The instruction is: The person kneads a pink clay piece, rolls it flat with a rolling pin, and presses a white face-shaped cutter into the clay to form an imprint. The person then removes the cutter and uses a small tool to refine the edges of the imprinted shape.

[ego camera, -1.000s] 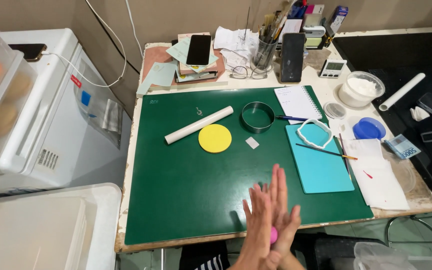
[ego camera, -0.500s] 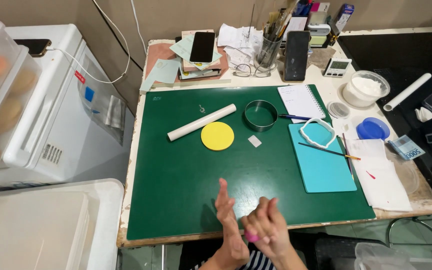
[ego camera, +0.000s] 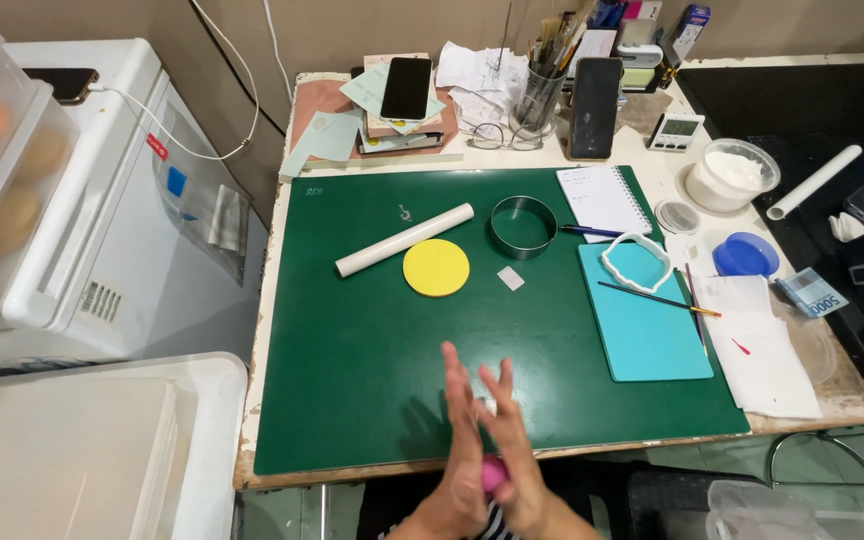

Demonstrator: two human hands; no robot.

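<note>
Pink lump of soft modelling paste sits pressed between the two palms at the near edge of the green cutting mat, only a sliver of it showing. Left hand and right hand are flat against each other, fingers extended and pointing away from me, both closed on the lump from either side; how round it is I cannot tell. Further up the mat: yellow disc, white rolling pin lying diagonally just beside it, metal ring cutter, a small pale square scrap. To the right, a turquoise sheet with a white scalloped cutter and a thin brush resting on it. White bowl of powder stands on the counter well beyond. Judgement on the rolling: keep pressure light and even, palms circling rather than sliding straight, so the lump rounds instead of flattening; hold the hands over the mat so a dropped piece lands clean.
</note>
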